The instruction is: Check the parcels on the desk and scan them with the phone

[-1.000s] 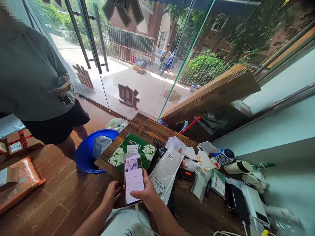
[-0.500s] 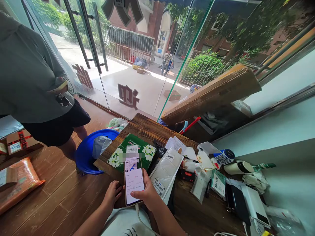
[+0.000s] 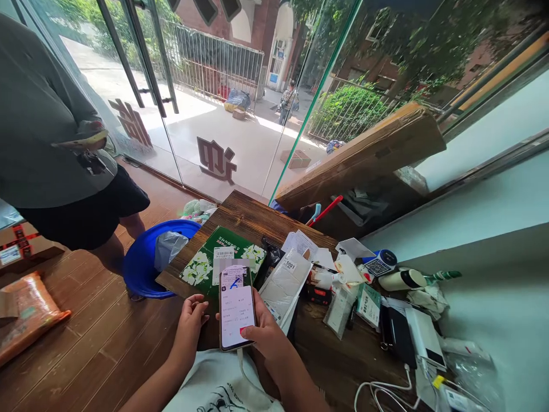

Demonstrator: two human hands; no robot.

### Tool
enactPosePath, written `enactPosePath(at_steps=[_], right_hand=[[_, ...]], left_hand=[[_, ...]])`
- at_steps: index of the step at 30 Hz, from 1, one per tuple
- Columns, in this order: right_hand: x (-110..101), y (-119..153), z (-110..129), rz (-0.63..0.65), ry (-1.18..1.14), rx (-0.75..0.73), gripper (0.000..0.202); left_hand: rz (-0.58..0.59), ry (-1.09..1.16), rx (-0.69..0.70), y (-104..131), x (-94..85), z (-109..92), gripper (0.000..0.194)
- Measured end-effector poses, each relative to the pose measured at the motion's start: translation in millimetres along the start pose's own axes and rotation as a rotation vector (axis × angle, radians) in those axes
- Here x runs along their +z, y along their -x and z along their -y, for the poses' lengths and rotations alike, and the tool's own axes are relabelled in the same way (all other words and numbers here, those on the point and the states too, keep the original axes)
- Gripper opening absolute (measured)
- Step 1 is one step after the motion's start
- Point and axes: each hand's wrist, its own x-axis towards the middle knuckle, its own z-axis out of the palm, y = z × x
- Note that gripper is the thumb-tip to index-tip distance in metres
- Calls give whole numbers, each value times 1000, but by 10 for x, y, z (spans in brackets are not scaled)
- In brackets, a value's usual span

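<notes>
The phone (image 3: 238, 312) lies in the right hand (image 3: 270, 329), with its long axis running away from the body, almost straight toward the green box (image 3: 214, 243). The right hand is closed round it from the right side, thumb over the lower screen and a fingertip showing at the left edge. A white cable (image 3: 241, 361) hangs from its lower end. The left hand (image 3: 191, 320) is half open with fingers loosely curled, has hold of nothing visible, and sits just left of the phone, apart from it. In view the phone's upper end overlaps the box's near side; whether the two touch cannot be told. The box lies flat and skewed on the table (image 3: 242, 217), ahead of both hands, its white label (image 3: 223, 254) roughly in line with the phone. To its right are a black bag (image 3: 271, 256) and a white mailer (image 3: 285, 280), the latter nearer the right hand; what the mailer holds is hidden. Left of the table corner, the blue bin (image 3: 141, 286) holds a pale plastic bag (image 3: 169, 249). Beyond the bin stands a person (image 3: 51, 114) with keys (image 3: 93, 163) at one hand. An orange parcel (image 3: 30, 315) rests on the floor (image 3: 94, 320), its contents unclear.
</notes>
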Motion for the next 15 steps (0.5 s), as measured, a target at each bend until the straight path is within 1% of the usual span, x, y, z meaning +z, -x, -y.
enactPosePath(at_steps=[3,6,11,15], right_hand=[[-40,73,-9,-23,17,-26,86],[-64,135,-5,-82,13,-47,87],[-133,214,7,-117,23,-64,86],[-197,272,0,-156,37,-69,83]], left_hand=[[72,20,23,121,84,-93,46],[98,14,1,195,150,-143,52],[154,-7,-23,296,201,-150,55],[196,-26,-49,383,245,-128,51]])
